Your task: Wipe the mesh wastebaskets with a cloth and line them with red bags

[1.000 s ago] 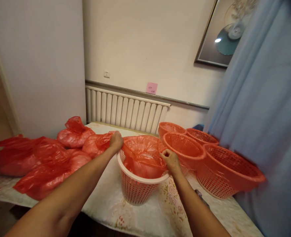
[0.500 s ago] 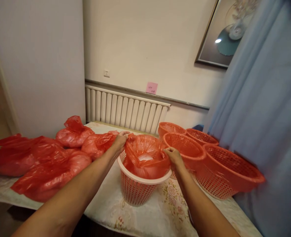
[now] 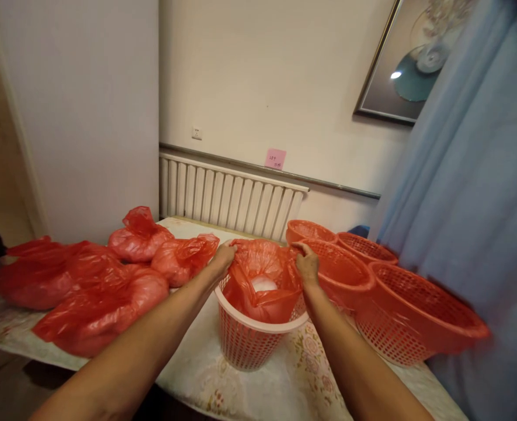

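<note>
A pink plastic basket with a pale rim and holed sides stands upright on the table. Inside it sits a red plastic bag, its mouth spread wide. Something white and rounded shows within the bag; I cannot make out what it is. My left hand is closed on the bag's left edge, above the basket rim. On the opposite side my right hand pinches the bag's right edge between thumb and fingers.
Several filled red bags lie on the left of the table. At the right stand several baskets lined with red plastic. A flowered cloth covers the table. Behind are a radiator and, at right, a blue curtain.
My right hand has risen slightly with its edge of the bag, and the bag's right side is pulled up off the rim. My left hand keeps its hold. The view has shifted a little.
</note>
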Demonstrator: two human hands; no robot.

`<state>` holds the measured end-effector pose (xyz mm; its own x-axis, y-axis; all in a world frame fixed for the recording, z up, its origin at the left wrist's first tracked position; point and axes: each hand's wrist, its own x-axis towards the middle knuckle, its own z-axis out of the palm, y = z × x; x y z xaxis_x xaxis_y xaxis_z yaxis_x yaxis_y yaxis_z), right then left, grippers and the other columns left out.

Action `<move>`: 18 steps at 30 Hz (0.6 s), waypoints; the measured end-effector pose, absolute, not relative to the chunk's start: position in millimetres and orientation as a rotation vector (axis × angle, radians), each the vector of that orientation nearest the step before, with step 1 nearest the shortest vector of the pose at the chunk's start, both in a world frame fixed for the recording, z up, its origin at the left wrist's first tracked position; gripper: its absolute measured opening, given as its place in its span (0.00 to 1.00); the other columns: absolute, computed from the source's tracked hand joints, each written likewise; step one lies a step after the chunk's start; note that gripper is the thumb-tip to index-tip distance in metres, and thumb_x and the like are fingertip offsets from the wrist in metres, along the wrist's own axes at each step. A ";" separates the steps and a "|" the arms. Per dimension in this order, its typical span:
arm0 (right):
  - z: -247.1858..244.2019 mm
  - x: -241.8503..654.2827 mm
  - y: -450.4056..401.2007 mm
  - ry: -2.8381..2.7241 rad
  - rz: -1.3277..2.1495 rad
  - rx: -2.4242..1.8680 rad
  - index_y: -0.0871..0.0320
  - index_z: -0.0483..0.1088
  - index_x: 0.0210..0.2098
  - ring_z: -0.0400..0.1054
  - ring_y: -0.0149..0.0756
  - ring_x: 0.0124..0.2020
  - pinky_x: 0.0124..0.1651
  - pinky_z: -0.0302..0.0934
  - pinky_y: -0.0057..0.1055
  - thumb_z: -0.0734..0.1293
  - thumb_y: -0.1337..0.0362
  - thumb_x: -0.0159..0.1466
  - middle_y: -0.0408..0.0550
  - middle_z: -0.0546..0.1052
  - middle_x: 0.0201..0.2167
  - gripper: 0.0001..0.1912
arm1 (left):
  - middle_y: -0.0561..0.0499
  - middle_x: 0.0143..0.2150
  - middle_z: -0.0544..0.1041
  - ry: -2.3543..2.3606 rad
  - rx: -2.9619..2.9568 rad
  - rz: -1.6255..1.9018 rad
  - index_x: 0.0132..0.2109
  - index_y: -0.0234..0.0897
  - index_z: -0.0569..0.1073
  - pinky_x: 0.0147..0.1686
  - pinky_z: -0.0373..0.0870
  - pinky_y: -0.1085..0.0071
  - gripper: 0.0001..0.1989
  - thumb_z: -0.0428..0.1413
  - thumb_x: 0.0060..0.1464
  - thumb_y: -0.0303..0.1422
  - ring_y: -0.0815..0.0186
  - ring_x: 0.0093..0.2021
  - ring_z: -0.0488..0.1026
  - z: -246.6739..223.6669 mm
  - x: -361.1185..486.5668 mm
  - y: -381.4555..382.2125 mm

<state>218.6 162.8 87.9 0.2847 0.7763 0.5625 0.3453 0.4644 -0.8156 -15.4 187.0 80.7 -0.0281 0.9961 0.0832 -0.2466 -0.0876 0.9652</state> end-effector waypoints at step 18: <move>85.0 324.1 106.3 -1.195 0.296 -1.221 0.56 0.67 0.21 0.57 0.30 0.20 0.26 0.53 0.28 0.60 0.62 0.46 0.40 0.67 0.17 0.07 | 0.53 0.33 0.74 1.164 1.060 1.564 0.40 0.33 0.73 0.28 0.70 0.73 0.07 0.54 0.60 0.33 0.70 0.28 0.70 106.0 -107.9 153.2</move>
<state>324.1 106.3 85.0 0.4138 0.7326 0.5404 0.3960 0.3897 -0.8315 -107.9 153.2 106.0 -0.2378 0.9636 0.1219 -0.1597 -0.1626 0.9737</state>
